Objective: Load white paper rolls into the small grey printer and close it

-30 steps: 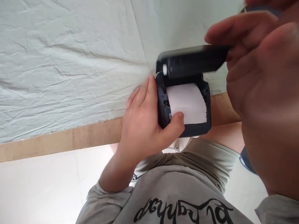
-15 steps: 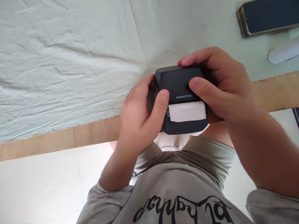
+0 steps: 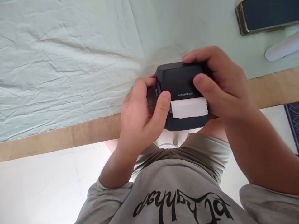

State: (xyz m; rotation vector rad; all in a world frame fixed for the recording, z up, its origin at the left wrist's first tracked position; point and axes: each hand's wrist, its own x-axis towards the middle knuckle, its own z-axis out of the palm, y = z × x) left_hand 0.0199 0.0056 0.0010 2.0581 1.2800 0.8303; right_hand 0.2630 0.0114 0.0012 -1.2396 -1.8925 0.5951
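Between my two hands is a black label printer [image 3: 179,81] with NIIMBOT lettering, held over the table's front edge. A strip of white label paper [image 3: 189,108] sticks out of its slot and lies over the lower part of the front. My left hand [image 3: 144,112] grips the printer's left side, thumb on the front and a finger at the upper left edge. My right hand [image 3: 224,84] wraps the right side, its thumb on the printer's face and a finger along the top edge. The printer's underside and some fingertips are hidden.
A wrinkled pale green cloth [image 3: 70,62] covers the table, whose bare wooden edge [image 3: 93,132] runs along the front. At the upper right lies a phone [image 3: 271,15] in a case, with a white rounded object [image 3: 283,48] below it. A dark patterned mat [image 3: 293,124] shows on the floor at right.
The printer has tilted slightly and shifted a little up and right in view. My right thumb and finger have slid slightly rightward on it. Both hands keep their hold.
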